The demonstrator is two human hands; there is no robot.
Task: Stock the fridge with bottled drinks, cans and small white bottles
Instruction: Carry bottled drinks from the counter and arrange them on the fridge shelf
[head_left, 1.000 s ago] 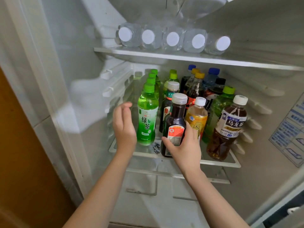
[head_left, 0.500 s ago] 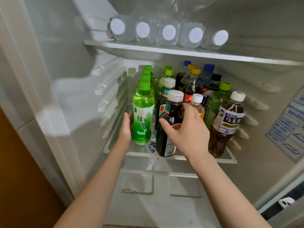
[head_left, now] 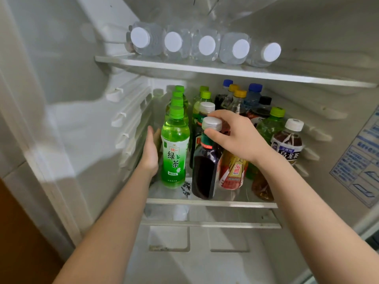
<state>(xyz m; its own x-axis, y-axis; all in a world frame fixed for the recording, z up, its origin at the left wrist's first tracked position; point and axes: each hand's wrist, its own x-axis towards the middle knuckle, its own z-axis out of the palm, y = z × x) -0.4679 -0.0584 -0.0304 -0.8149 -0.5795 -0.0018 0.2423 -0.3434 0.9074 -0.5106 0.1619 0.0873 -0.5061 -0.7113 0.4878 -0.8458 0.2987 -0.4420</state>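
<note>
The right hand (head_left: pixel 235 138) now pinches the dark bottle (head_left: pixel 205 171) by its cap, not its body. The left hand (head_left: pixel 150 152) lies flat beside the green bottle (head_left: pixel 175 152), likely final straightening.

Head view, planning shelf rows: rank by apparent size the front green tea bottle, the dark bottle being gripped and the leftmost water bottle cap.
1 and 2, unranked: the green tea bottle and the dark bottle look alike.
3: the water bottle cap, clearly smallest, though farther back.
</note>
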